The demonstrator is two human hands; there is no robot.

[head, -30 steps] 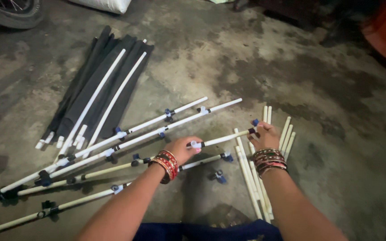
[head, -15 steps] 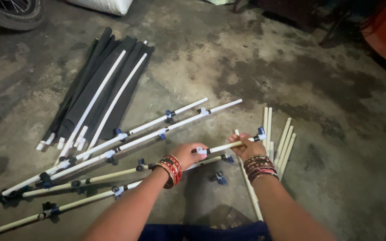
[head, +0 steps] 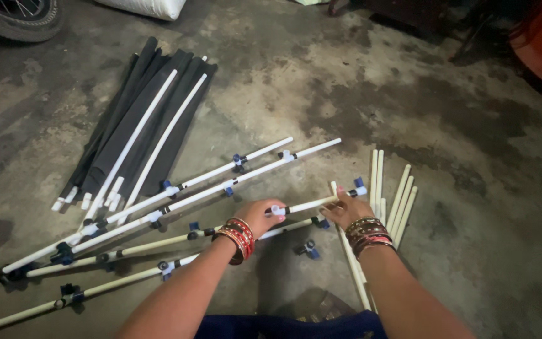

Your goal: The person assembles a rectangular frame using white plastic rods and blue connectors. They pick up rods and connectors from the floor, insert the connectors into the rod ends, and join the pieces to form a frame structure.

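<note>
Holding one short white pipe (head: 312, 204) tight in left hand (head: 260, 215) and right hand (head: 346, 210), above long pipes (head: 158, 220) on floor (head: 446, 125); white sack (head: 148, 7) lying far behind.

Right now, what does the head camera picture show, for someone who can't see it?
Two hands hold a short white rod over a concrete floor: the left hand grips one end, the right hand the other. Both wrists wear red bangles. Long white rods with blue clips lie to the left, loose cream sticks to the right, a black fabric bundle behind.

White rods (head: 312, 204) smooth plastic; floor (head: 409, 94) rough stained concrete; bangles (head: 239, 235) glossy.
</note>
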